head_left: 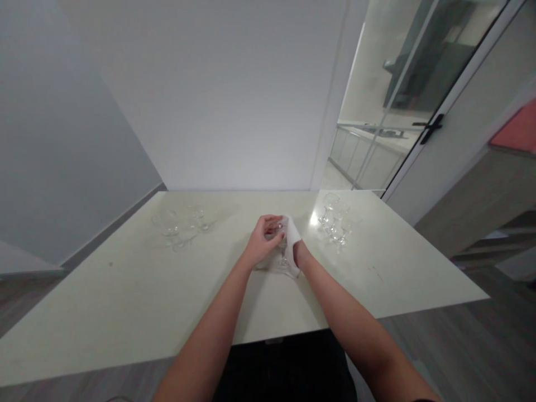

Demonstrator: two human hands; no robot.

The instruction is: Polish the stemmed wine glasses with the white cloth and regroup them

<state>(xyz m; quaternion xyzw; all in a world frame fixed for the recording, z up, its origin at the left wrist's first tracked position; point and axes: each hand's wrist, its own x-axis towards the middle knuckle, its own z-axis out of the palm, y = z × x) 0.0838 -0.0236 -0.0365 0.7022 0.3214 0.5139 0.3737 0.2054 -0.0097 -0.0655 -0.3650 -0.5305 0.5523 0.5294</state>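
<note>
A clear stemmed glass (pixel 283 257) stands between my hands at the middle of the white table. My left hand (pixel 267 237) is curled around its upper part, with fingers behind and thumb in front. A white cloth (pixel 293 231) drapes along the glass's right side and spreads beneath it. My right hand (pixel 300 254) grips the cloth from the right against the glass; its fingers are mostly hidden by the fabric.
Several clear stemmed glasses (pixel 171 226) are grouped on the left of the table (pixel 138 301), and several more glasses (pixel 334 226) on the right. A white wall (pixel 234 100) rises behind the table. A glazed door with a black handle (pixel 432 129) is at the right.
</note>
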